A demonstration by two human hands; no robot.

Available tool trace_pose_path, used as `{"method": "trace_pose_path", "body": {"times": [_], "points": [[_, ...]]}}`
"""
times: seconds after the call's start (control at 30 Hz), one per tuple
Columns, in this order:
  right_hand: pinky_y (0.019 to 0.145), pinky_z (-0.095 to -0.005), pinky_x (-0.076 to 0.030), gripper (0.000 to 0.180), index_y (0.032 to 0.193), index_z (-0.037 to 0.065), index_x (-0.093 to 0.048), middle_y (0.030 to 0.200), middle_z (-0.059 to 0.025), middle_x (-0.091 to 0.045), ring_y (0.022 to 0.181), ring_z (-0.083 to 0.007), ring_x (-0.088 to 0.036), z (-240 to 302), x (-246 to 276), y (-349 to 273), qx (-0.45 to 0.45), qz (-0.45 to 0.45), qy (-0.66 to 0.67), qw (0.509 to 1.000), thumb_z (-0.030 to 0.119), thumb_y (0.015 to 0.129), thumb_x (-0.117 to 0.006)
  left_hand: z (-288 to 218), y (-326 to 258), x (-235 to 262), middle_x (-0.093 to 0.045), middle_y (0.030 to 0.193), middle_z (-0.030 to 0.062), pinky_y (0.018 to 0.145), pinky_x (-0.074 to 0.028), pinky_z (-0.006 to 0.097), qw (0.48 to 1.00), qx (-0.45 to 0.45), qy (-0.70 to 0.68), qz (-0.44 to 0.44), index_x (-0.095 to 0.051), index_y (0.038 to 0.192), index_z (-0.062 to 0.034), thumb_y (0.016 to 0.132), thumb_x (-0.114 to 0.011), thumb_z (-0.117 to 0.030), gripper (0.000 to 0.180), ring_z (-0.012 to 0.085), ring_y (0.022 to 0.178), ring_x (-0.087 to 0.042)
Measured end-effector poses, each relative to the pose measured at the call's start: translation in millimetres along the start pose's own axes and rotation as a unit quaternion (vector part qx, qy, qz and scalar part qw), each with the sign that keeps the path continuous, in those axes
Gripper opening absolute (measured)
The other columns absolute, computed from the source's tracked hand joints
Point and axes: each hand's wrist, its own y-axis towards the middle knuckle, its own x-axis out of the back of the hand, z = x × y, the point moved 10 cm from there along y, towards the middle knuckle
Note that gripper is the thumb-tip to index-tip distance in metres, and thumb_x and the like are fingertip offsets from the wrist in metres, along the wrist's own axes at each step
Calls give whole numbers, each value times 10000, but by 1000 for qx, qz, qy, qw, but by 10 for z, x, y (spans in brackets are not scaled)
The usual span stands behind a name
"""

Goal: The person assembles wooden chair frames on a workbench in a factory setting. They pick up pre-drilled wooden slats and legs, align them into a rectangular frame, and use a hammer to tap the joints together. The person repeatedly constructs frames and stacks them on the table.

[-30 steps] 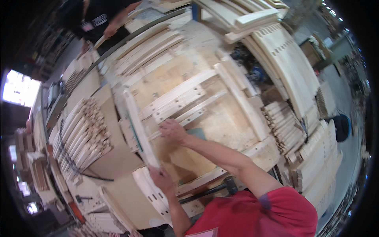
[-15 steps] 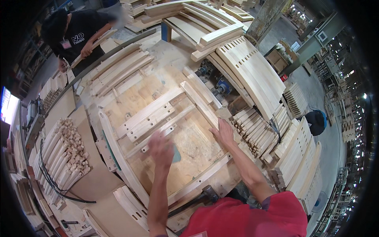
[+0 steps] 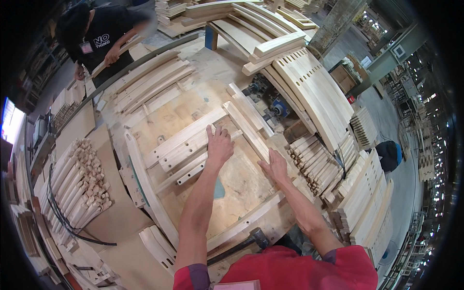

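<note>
My left hand (image 3: 221, 146) bends its fingers over the right end of a flat drilled wooden rail (image 3: 181, 151). A narrower drilled strip (image 3: 192, 173) lies just nearer to me, partly under that hand. My right hand (image 3: 275, 166) grips the near end of a plain wooden rail (image 3: 243, 128), thumb on its left side. This rail slants away to meet the end of a long rail (image 3: 195, 129) at the far side. A long curved rail (image 3: 147, 181) lies to the left, and another curved rail (image 3: 249, 218) runs along the near side.
A black-headed hammer (image 3: 259, 238) lies near my body. Bundled wooden sticks (image 3: 82, 186) stand at left, with more sticks (image 3: 314, 162) at right. A slotted panel (image 3: 314, 92) leans beyond a blue clamp mechanism (image 3: 278, 108). Across the bench, a co-worker (image 3: 99, 41) handles a wooden piece.
My left hand has moved away from me and to the right, from over the middle onto the drilled rail. My right hand stays at the plain rail's end. The view has shifted slightly.
</note>
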Motion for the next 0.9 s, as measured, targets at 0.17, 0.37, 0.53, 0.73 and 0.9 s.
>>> {"method": "trace_pose_path", "body": {"times": [0.17, 0.37, 0.53, 0.73, 0.9], "points": [[779, -495, -493, 552, 1154, 7, -566, 938, -183, -616, 926, -397, -619, -22, 23, -15, 22, -29, -17, 999, 330, 777, -809, -28, 29, -16, -635, 1172, 86, 1204, -153, 657, 1000, 7, 4, 19, -725, 1044, -4, 866, -687, -276, 328, 268, 1318, -474], [799, -492, -497, 597, 1209, -4, -556, 977, -186, -625, 936, -395, -622, -19, -13, 17, 16, -8, 0, 1000, 314, 777, -816, -12, 10, 21, -634, 1167, 82, 1205, -165, 659, 1000, 6, 7, -5, -718, 1038, 3, 863, -692, -273, 328, 268, 1286, -492], [838, -482, -501, 595, 1223, -10, -560, 1027, -196, -639, 982, -390, -627, -11, 1, -14, 12, -8, 12, 1000, 295, 779, -813, 7, 9, -2, -632, 1160, 79, 1204, -172, 662, 1000, 3, -1, -3, -708, 1053, 4, 867, -689, -270, 332, 265, 1277, -495], [862, -479, -502, 596, 1238, -8, -562, 1073, -208, -642, 1011, -395, -623, -12, 30, -18, 2, -5, 31, 1000, 292, 787, -812, -14, 4, -2, -626, 1133, 76, 1200, -174, 668, 1000, -3, -5, -8, -693, 1072, 3, 867, -689, -270, 341, 265, 1258, -501], [884, -478, -498, 605, 1240, -24, -560, 1102, -217, -640, 1044, -399, -614, 5, -18, -23, -10, 15, 29, 999, 304, 797, -808, -13, 10, -11, -622, 1149, 81, 1199, -173, 671, 1000, -3, -3, 8, -686, 1081, 7, 867, -691, -265, 346, 270, 1278, -494]]}}
